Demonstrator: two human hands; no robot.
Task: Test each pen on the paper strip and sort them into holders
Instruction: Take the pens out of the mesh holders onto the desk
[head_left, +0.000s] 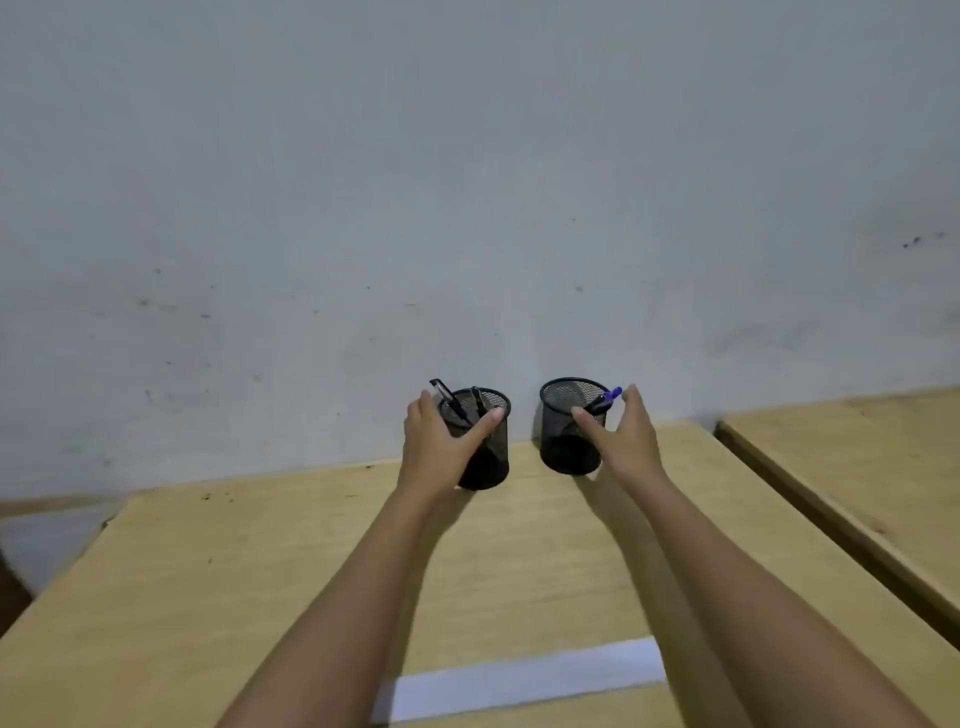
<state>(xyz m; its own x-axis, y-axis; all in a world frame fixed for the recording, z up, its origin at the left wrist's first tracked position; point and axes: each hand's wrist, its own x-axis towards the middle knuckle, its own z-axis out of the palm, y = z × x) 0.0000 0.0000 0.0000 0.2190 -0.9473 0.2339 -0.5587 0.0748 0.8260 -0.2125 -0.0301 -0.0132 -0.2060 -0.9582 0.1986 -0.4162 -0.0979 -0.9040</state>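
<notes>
Two black mesh cups stand at the counter's far edge, close to the wall and just apart from each other. The left holder carries two dark pens, one with a pale clip leaning out to the left. The right holder has a blue pen whose cap pokes over its right rim.

The left grip is a bare hand wrapped round the left holder, with the thumb across the front mesh and the fingers curled behind its left side. The right grip is spread wide at the right holder. Its thumb lies on the mesh below the rim and its fingers are fairly straight, rising beside the blue cap. Whether those fingers touch the cup cannot be told.

Both forearms stretch out over the tan wood. Near the bottom, between them, lies the white paper strip, flat and slightly slanted, well apart from the holders, with bare wood in the stretch between.

The counter's left edge runs diagonally, dropping to a darker gap. On the right a narrow dark gap divides it from a second counter of the same wood.
</notes>
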